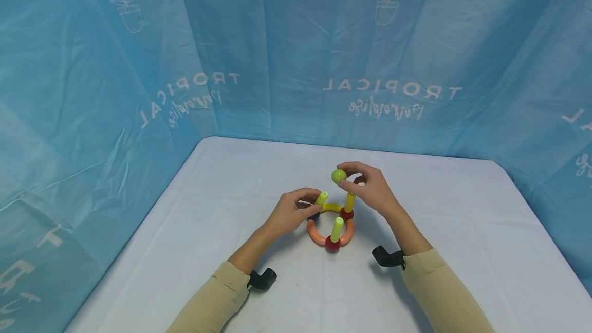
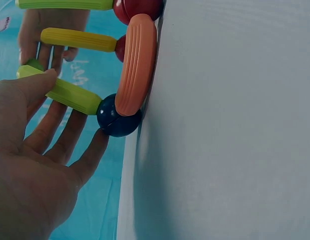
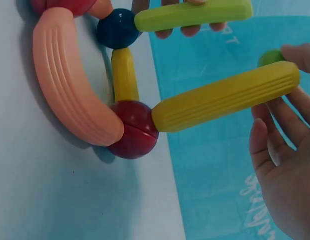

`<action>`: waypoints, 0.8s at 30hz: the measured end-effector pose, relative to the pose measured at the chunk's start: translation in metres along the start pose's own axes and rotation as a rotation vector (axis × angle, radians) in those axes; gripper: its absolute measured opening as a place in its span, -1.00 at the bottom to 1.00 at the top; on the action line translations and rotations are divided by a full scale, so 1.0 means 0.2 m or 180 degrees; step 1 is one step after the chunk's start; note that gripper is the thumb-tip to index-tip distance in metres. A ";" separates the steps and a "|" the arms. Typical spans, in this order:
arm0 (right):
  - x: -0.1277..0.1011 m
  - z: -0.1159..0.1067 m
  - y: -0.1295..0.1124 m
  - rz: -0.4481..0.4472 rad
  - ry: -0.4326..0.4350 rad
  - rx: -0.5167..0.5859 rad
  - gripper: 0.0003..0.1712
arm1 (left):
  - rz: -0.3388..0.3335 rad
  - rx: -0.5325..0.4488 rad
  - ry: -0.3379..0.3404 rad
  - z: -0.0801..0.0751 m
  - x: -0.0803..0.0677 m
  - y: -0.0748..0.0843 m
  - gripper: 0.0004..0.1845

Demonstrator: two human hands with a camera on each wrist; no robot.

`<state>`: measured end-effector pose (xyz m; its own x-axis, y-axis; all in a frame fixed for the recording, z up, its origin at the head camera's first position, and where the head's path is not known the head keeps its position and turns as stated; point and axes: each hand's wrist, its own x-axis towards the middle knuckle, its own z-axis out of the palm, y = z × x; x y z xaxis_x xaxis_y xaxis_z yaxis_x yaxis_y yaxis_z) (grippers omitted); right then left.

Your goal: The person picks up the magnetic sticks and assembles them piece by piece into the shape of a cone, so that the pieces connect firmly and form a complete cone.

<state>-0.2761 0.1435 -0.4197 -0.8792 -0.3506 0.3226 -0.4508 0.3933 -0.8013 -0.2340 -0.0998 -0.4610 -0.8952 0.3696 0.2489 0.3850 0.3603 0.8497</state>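
A ring of curved rods and balls lies on the table, with straight rods standing up from it. My left hand [image 1: 290,213] pinches the upright lime-green rod [image 2: 74,95] at the ring's left, which is set in a dark blue ball [image 2: 114,117]. Between thumb and fingers, my right hand [image 1: 373,189] holds a small green ball [image 1: 338,176] above the ring, near the top of the upright yellow rod [image 3: 227,96]. That yellow rod stands in a red ball [image 3: 134,130]. Another lime-green rod [image 1: 337,229] rises from the front red ball [image 1: 332,244], untouched by either hand.
Orange curved rods [image 1: 316,234] and a yellow curved rod [image 1: 331,206] join the balls into the ring. The white-covered table [image 1: 259,168] spreads around it. Blue printed curtains [image 1: 296,55] hang behind and at the sides.
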 end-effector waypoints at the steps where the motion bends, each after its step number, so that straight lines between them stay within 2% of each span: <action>1: -0.01 0.00 -0.01 -0.0035 -0.0016 -0.0015 -0.56 | -0.0005 0.0006 -0.0001 0.00 0.00 0.00 -0.66; 10: -0.06 0.00 -0.09 -0.0215 -0.0148 -0.0025 -0.60 | -0.0056 0.0067 -0.0030 0.00 0.00 0.00 -0.66; 18: -0.12 0.00 -0.30 -0.0373 -0.0267 -0.0089 -0.61 | 0.0023 0.0070 -0.0058 0.00 0.00 -0.01 -0.67; 24: -0.12 0.04 -0.21 -0.0327 -0.0256 -0.0115 -0.61 | 0.0010 0.0077 -0.0095 0.00 0.00 -0.01 -0.68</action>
<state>-0.2352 0.1290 -0.3976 -0.8136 -0.4571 0.3594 -0.5444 0.3816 -0.7470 -0.2339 -0.1009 -0.4619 -0.8871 0.3959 0.2373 0.3934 0.3795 0.8374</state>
